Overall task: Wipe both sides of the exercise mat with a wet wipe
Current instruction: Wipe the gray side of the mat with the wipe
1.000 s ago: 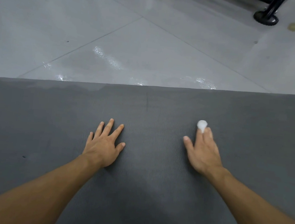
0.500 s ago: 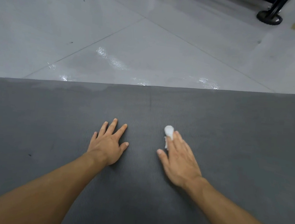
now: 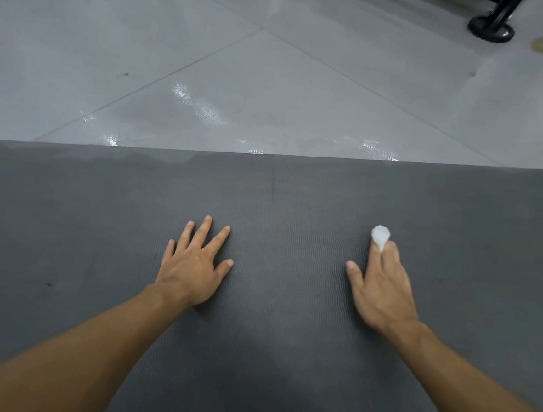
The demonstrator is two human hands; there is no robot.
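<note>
Grey floor tiles fill the upper half of the head view, with glossy wet streaks just beyond the far edge of the mat. A black stand base sits at the top right, well apart from the work.

Exercise mat: dark grey, lying flat on the floor and spanning the full width of the view. One face is uppermost and the other lies against the floor.

Left hand: palm down on the mat, fingers spread and straight, holding nothing. It is judged to be bracing the mat and the person's weight.

Right hand: palm down to the right of the left hand, fingers extended and close together, thumb out to the side. The wet wipe, bunched into a small white wad, lies under the fingertips. Most of it pokes out past them toward the far edge, in contact with the mat. The fingers press it flat rather than curl round it. Whether a fold is also tucked between two fingers cannot be settled from this angle.

Step in hand, as judged: wiping the uppermost face, with the wad worked across the middle strip of the mat.

Next move, as judged:
- It calls for steady downward pressure through the fingertips so the wad does not slip out ahead of them.
- Strokes should overlap out to both ends.
- The mat must be turned over before the other face can be reached.
</note>
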